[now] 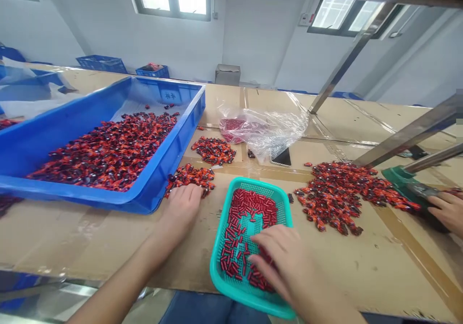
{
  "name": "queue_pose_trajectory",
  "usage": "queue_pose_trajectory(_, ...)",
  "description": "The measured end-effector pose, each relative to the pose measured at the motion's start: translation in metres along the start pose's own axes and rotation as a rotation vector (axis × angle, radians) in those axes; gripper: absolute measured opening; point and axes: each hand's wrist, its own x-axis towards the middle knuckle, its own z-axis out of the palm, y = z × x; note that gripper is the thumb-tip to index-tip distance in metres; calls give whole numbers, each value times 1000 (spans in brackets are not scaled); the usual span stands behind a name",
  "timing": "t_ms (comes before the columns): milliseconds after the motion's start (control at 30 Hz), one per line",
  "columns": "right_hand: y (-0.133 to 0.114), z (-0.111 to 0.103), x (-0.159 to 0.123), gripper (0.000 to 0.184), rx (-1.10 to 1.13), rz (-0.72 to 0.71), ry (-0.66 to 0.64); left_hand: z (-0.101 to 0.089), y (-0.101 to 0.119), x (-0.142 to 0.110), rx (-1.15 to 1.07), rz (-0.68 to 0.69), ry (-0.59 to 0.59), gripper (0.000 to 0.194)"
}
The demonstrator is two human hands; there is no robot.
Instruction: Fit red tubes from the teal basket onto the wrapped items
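My left hand (183,206) rests at the near edge of a small heap of red-and-black pieces (191,175). Its fingers are together and curl downward, with the tips hidden, so what they hold cannot be made out. Inside a green plastic basket (216,251) lie many small, shiny dark-red cylinders (249,206). Over the basket's right side reaches my right hand (280,256), thumb and fingers apart, low above the cylinders; part of them is covered by this hand. Nothing shows between its fingers.
A large blue crate (144,189) at left holds many red-and-black pieces. Further heaps lie behind (213,150) and right (333,194). A clear plastic bag (267,126), a phone (281,156) and metal posts (347,59) stand beyond. Another person's hand (448,210) is at far right.
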Motion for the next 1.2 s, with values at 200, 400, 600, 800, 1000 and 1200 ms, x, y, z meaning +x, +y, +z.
queue_pose_trajectory(200,-15,21,15,44,-148,-27,-134,-6,8,-36,-191,104,137,19)
queue_pose_trajectory(400,-20,23,25,21,-216,-116,-195,-1,22,-64,-317,156,191,20)
queue_pose_trajectory(600,-16,33,17,23,-124,-33,-132,-7,21,-67,-417,100,195,24)
queue_pose_trajectory(800,-17,6,16,20,326,79,-56,-38,34,-75,-530,35,220,22)
queue_pose_trajectory(1000,-35,-7,11,7,823,210,-23,-64,47,-79,-816,23,244,32)
queue_pose_trajectory(1200,-46,-7,16,7,896,26,106,-83,60,-81,-886,-2,346,31)
